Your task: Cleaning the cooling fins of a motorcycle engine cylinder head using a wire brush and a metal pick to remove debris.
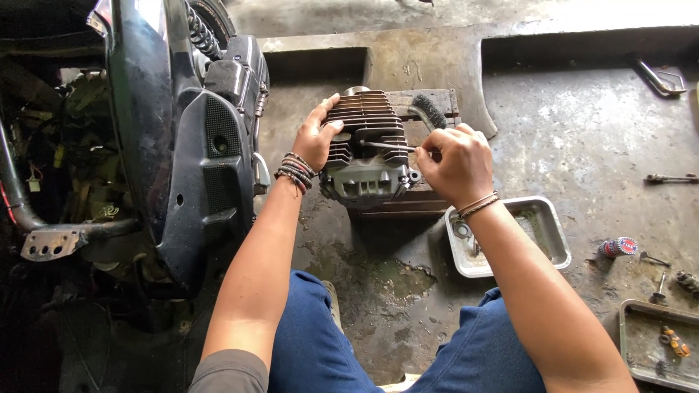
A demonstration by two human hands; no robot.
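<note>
My knees in blue jeans (306,342) sit nearest, at six o'clock. Just past them at four o'clock lies a metal tray (553,236) on the stained concrete, a second tray (641,342) lower right with small parts in it. My right hand (455,164) is closed, fingers pinched on a thin tool (389,147) whose tip lies across the cylinder (364,149) fins. My left hand (317,135) is spread against the cylinder's left side, thumb on top, steadying it. The cylinder stands dead centre on a wooden block (408,200), a wire brush (429,109) behind it at one o'clock. At nine o'clock looms the motorbike (175,145). Far off at two o'clock, a bent metal rod (655,76).
</note>
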